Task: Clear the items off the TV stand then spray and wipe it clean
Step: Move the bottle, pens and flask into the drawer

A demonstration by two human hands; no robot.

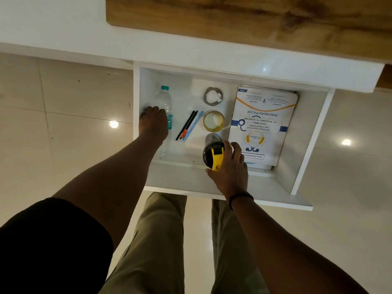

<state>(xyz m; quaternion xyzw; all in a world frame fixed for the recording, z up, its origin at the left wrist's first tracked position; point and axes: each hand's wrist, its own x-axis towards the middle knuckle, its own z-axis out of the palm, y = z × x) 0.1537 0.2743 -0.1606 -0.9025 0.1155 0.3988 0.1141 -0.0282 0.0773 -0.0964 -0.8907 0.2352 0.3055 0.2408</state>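
Right hand (230, 166) wraps a yellow-topped spray bottle (213, 152) over an open white drawer (307, 134); left hand (153, 122) is curled inside at the drawer's left wall.

Whether the left hand's fingers grip anything cannot be told — it sits just beside a lying water bottle (164, 107). Between the hands lie pens (187, 126), a tape roll (214, 120) and a coiled cable (213, 96) — a printed booklet (263, 122) fills the right side, under the wood-topped TV stand (254, 22).

The person wears a short black sleeve (53, 236) on the left arm, khaki-olive trousers (157, 240) with a seam down each leg, and a thin dark band (241, 197) around the right wrist. Both forearms are bare.
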